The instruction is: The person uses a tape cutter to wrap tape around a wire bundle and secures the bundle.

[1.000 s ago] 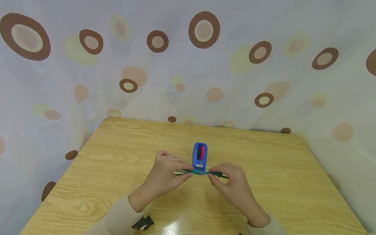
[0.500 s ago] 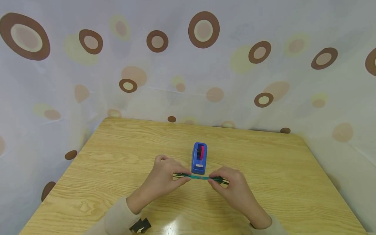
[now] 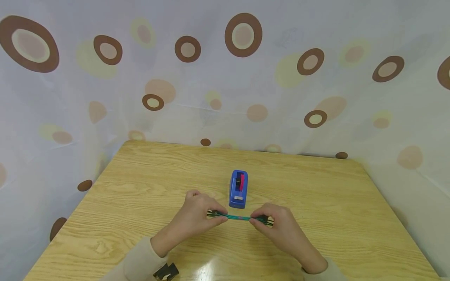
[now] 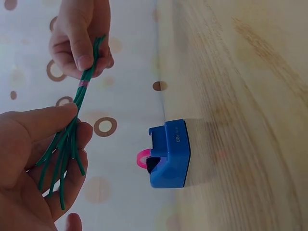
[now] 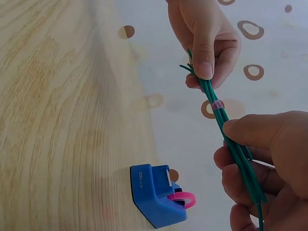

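Between my hands stretches a bundle of thin green wires (image 3: pixel 239 217), bound at its middle by a band of pinkish clear tape (image 5: pixel 218 104). My left hand (image 3: pixel 195 216) pinches one end with thumb and fingers; the loose wire ends fan out over its palm in the left wrist view. The other end is pinched by my right hand (image 3: pixel 283 228), where the right wrist view shows wires (image 5: pixel 245 175) running across the curled fingers. Just beyond the bundle stands a blue tape dispenser (image 3: pixel 237 201) with a pink roll (image 4: pixel 143 159) in it.
A wood-grain table (image 3: pixel 158 168) lies under the hands. Behind and beside it hangs a pale cloth (image 3: pixel 211 70) printed with brown and yellow ovals. Near the front edge, a black buckle (image 3: pixel 166 271) shows by the left sleeve.
Both hands have drawn the wire bundle back toward the body, away from the tape dispenser, which it overlapped earlier. The dispenser has stayed in place.
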`<state>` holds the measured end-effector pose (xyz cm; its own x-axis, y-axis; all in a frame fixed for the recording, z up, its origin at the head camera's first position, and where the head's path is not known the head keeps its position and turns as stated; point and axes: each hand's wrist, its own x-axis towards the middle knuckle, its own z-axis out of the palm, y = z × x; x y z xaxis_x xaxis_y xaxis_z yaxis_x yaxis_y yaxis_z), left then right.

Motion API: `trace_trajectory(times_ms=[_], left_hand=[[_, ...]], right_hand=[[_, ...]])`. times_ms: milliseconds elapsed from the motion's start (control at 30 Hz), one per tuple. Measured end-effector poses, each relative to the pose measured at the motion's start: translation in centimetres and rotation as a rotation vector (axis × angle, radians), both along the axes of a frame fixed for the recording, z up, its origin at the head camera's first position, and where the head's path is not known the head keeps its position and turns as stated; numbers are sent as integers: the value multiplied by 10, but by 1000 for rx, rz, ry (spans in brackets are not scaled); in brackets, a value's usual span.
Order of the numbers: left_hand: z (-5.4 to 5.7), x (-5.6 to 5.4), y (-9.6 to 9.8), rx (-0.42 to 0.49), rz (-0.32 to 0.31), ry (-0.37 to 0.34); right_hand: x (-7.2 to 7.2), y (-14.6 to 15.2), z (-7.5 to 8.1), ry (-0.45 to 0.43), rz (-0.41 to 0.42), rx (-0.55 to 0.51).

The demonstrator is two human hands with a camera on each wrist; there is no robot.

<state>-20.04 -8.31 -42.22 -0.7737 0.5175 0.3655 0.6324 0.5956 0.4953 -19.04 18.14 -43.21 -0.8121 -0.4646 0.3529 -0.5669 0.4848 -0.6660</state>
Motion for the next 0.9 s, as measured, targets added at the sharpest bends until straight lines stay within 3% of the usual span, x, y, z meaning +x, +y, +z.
trace_trajectory(times_ms=[467,900], left_hand=[[-16,1,-1,-61,-53,-151],[-27,8,-1,-114,-72,-212]], right_hand=[[4,1,-16,-108,63,63],[6,1,-27,-174,126,118]])
